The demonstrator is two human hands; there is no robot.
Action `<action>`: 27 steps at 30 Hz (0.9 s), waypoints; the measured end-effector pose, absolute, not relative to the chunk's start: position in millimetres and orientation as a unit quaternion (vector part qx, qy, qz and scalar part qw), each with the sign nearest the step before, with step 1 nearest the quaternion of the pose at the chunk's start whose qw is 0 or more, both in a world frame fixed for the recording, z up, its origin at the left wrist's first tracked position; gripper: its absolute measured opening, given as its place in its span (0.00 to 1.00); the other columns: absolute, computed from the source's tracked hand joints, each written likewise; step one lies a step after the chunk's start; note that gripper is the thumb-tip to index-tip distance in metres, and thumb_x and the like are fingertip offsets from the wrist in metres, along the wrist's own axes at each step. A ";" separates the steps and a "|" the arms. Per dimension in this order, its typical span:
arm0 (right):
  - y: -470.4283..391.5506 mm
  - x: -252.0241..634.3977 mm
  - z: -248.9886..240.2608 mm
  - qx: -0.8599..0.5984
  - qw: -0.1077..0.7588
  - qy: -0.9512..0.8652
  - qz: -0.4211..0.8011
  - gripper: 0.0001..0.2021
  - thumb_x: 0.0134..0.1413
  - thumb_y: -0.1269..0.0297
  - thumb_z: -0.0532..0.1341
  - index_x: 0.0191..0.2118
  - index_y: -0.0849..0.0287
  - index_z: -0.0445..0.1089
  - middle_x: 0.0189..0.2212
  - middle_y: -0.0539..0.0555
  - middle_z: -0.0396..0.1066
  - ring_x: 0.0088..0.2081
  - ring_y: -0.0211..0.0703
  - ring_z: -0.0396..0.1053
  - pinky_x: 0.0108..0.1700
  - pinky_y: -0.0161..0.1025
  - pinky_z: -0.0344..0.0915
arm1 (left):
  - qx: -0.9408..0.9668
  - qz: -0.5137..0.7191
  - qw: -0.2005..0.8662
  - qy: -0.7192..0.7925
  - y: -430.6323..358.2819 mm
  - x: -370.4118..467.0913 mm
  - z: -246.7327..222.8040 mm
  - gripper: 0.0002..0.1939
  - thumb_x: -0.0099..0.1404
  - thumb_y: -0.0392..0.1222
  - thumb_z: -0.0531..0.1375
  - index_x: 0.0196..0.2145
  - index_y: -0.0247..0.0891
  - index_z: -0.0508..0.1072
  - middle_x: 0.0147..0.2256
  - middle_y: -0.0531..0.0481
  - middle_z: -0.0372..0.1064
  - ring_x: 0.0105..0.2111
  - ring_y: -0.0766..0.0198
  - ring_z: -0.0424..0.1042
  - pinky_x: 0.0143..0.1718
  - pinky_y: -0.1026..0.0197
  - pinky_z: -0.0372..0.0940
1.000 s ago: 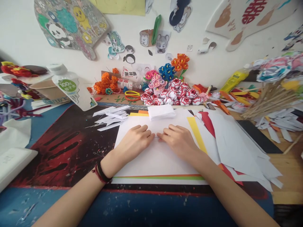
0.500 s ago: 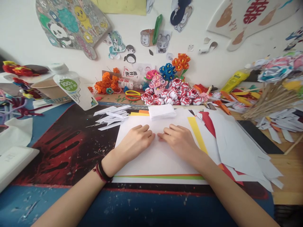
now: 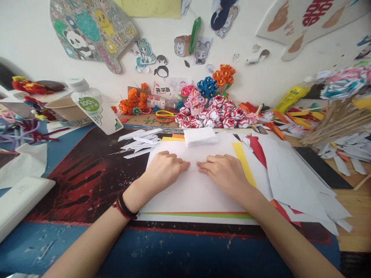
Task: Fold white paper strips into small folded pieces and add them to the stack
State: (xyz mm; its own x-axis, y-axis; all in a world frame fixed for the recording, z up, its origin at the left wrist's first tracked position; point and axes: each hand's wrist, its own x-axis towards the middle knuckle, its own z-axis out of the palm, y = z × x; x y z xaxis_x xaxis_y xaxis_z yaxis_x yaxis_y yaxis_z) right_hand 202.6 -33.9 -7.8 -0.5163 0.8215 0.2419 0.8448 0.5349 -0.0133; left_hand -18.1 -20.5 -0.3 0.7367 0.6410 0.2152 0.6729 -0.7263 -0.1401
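White sheet (image 3: pixel 191 195): lies flat, front and centre.
Left hand (image 3: pixel 166 168): curls over its middle, can't tell if pinching.
Right hand (image 3: pixel 224 170): curls opposite (grip hidden too); press evenly, keep level.
Paper stack (image 3: pixel 201 136): sits just beyond.

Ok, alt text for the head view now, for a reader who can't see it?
A left hand and a right hand rest close together, not touching, on white paper; whether they pinch anything is unclear. Just beyond sits a small white paper stack, with red-and-white flowers behind it.
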 end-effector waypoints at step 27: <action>-26.9 203.8 -8.3 -0.515 0.228 -0.812 0.155 0.06 0.53 0.69 0.65 0.37 0.53 0.73 0.39 0.47 0.74 0.34 0.39 0.70 0.36 0.36 0.60 | -0.877 -0.166 -0.090 -0.442 -8.2 -6.5 -9.9 0.02 0.63 0.36 0.60 0.35 0.36 0.72 0.36 0.47 0.70 0.39 0.57 0.66 0.41 0.57 0.63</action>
State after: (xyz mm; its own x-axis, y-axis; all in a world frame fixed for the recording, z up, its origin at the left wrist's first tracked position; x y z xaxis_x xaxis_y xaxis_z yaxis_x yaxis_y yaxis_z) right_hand 203.8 -26.9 -8.3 -0.3657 0.9066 0.2106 0.7658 0.4217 -0.4855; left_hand -6.5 -8.2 -9.9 0.5536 0.8054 0.2117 0.7455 -0.5927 0.3048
